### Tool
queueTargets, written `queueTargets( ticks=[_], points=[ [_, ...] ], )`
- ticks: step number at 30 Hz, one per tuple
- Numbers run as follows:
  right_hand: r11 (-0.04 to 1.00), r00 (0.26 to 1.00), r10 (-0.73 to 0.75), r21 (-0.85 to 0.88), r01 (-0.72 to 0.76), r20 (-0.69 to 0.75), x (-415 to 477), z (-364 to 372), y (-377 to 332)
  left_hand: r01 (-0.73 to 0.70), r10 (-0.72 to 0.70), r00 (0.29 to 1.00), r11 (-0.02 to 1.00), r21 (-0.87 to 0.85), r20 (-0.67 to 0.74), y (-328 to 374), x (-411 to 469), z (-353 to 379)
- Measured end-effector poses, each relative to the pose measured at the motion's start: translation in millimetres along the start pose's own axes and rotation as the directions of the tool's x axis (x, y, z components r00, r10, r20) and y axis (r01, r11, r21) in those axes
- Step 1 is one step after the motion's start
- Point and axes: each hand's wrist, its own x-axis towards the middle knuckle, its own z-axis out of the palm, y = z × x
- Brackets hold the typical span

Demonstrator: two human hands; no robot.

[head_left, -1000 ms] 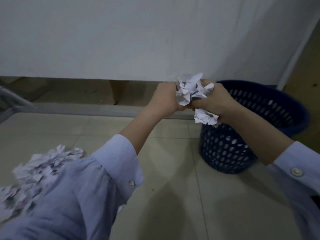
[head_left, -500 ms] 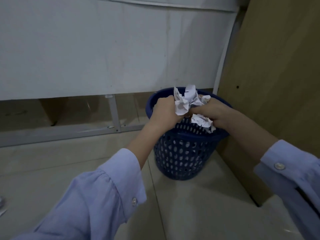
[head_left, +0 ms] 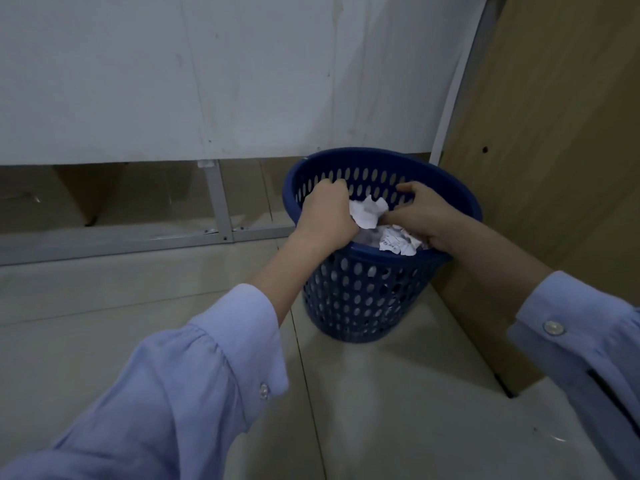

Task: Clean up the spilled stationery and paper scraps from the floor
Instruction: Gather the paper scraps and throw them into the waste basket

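Observation:
A dark blue perforated waste basket [head_left: 356,299] stands on the tiled floor against a wooden panel. Both my hands reach over its near rim into its mouth. My left hand [head_left: 327,216] is curled around a bunch of crumpled white paper scraps [head_left: 367,211]. My right hand [head_left: 420,214] faces it with fingers loosening and spread, still touching the scraps. More crumpled paper [head_left: 398,242] sits just under my right hand inside the basket. Light blue shirt sleeves cover both forearms.
A white panel [head_left: 207,81] fills the back, with a grey metal frame [head_left: 114,239] under it. A tall wooden panel [head_left: 554,168] stands right of the basket. Pale floor tiles [head_left: 398,410] spread in front.
My hands carried the paper bunch to the right, over the basket, and have dropped down into its mouth. The right hand's fingers have spread. The floor's scrap pile has left the view.

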Motion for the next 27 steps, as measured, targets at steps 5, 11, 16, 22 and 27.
queueTargets(
  ticks=[5,11,16,22,27],
  points=[
    [0.999,0.996,-0.04,0.029,0.042,-0.075,1.7,1.1,0.4,-0.005,0.005,1.0,1.0,0.013,0.006,3.4,-0.2,-3.6],
    [0.982,0.955,-0.115,0.116,0.152,-0.272,1.2,8.6,-4.0,-0.062,0.063,0.997,0.997,0.039,-0.035,4.2,-11.8,-8.9],
    [0.932,0.922,-0.199,0.225,0.283,-0.332,-9.2,27.3,-22.8,-0.099,0.115,0.977,0.991,0.091,-0.18,-1.3,-27.1,-24.5],
    [0.86,0.901,-0.32,0.31,0.406,-0.293,-32.1,70.6,-49.7,-0.008,0.062,0.932,0.988,0.151,-0.357,-31.9,-58.3,-64.2],
    [0.856,0.921,-0.365,0.34,0.39,-0.136,-56.3,126.0,-60.1,0.156,-0.076,0.916,0.972,0.174,-0.395,-85.9,-126.4,-97.6]
  ],
)
